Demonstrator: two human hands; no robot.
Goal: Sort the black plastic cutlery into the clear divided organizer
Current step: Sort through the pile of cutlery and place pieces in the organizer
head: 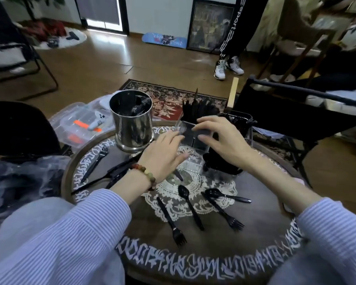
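Note:
The clear divided organizer point(190, 133) stands upright at the middle of the round table point(261, 233), with black cutlery sticking out of its far compartments. My left hand point(164, 156) touches its near left side with straight fingers. My right hand point(220, 138) curls over its top right edge and holds it. Loose black pieces lie on the lace doily: a fork point(171, 222), a spoon point(190, 206), another fork point(224, 212) and another spoon point(226, 195). More black forks point(96, 163) lie at the table's left.
A shiny metal canister point(132, 120) holding black items stands left of the organizer. A clear lidded box point(80, 124) with orange parts sits beyond the table's left edge. A black folding chair point(296, 112) is at the right. A person's legs point(231, 38) stand at the back.

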